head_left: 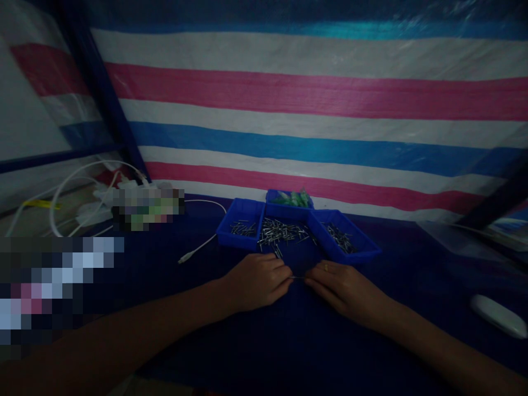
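Note:
My left hand (258,280) and my right hand (344,286) rest on the dark blue table cover (289,341), fingertips meeting. Between them they pinch a thin metal pin (297,278). A ring shows on a finger of my right hand. Just beyond the fingers lies a loose pile of small metal pins (280,231). A blue tray (241,225) on the left holds a few pins, a blue tray (344,239) on the right holds more, and a blue tray (289,199) at the back holds green parts.
A striped pink, white and blue tarp (313,93) hangs behind the table. A white cable (198,248) lies left of the trays, and more white cables (82,192) are at the far left. A white oblong object (499,314) rests at the right edge.

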Motion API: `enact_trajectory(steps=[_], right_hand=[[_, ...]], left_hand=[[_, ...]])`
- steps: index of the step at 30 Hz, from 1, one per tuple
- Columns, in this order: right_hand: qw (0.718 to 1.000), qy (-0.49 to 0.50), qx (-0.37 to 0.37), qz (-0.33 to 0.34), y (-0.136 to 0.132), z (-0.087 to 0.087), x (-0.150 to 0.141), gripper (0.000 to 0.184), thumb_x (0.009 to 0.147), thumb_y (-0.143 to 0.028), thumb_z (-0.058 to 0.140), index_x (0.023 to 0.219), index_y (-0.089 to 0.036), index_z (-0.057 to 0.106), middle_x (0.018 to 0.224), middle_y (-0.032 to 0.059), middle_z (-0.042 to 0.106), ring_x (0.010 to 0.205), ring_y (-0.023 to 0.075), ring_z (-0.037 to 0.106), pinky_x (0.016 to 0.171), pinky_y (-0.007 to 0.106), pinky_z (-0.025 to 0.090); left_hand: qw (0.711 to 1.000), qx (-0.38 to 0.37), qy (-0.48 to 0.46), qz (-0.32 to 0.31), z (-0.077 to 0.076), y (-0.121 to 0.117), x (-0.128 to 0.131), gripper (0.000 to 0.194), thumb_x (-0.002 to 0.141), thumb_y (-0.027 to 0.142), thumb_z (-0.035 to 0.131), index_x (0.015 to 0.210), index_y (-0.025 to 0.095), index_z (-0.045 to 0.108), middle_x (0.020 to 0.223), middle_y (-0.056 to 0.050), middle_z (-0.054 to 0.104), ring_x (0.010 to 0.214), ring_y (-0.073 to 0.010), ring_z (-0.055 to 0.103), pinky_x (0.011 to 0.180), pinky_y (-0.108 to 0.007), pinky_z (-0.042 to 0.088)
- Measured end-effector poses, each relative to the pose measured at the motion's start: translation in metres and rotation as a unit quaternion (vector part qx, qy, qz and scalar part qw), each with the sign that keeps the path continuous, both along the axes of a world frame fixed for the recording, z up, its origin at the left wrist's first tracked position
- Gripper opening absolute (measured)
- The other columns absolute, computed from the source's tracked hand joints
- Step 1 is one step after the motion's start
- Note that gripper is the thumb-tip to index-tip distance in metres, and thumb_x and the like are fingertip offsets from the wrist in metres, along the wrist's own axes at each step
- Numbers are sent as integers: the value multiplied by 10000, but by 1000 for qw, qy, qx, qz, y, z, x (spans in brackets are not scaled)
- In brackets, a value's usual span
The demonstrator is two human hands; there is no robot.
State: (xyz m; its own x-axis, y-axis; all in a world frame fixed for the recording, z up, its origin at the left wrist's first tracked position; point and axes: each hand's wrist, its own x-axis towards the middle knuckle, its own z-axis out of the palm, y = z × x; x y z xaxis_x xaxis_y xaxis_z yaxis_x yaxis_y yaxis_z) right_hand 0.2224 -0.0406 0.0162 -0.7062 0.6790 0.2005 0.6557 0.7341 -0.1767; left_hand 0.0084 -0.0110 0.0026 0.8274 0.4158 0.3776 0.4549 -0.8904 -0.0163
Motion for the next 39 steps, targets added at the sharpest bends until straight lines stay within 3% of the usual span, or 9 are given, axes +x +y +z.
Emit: enact_trajectory(steps=[39], right_hand=[[1000,-11,-13,-15,1,0,0,251,927,-232,359,834,-159,581,740,37,568,688,151,537,640,274,429]], left_hand=[[1000,-5,5,19,1,0,1,212,886,261,427,773,153,571,687,-3,592,640,-132,544,616,-243,413]])
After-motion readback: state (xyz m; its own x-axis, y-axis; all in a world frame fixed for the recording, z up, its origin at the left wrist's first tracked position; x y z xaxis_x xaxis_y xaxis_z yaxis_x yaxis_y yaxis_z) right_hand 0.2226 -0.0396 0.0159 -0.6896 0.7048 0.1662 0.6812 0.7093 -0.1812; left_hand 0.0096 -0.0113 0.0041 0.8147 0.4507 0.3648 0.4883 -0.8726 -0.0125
